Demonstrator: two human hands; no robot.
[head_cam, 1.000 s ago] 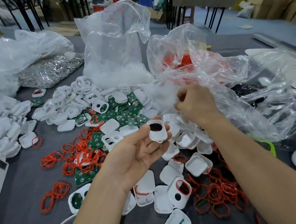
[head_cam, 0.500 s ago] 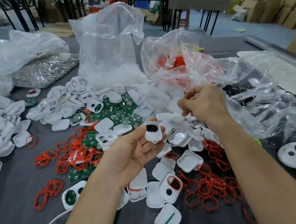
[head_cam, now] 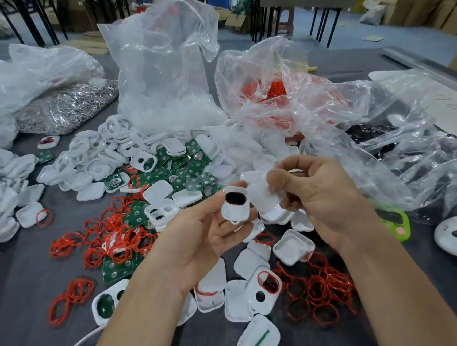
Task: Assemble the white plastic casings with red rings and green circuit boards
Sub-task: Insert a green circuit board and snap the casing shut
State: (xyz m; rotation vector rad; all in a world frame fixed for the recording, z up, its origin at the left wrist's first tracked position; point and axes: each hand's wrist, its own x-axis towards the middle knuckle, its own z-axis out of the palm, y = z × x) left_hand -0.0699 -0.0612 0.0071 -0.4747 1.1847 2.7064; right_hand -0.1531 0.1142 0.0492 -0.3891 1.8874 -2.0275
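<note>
Right hand [head_cam: 321,191] came back from the parts heap [head_cam: 247,148] at 1 o'clock pinching a white cover piece [head_cam: 261,194] — it sat just beside, maybe touching, the white casing [head_cam: 236,207] gripped by the left hand [head_cam: 200,239]. Mating the two looked next; red rings [head_cam: 316,290] lay at 5 o'clock, green circuit boards [head_cam: 183,174] at 11.
</note>
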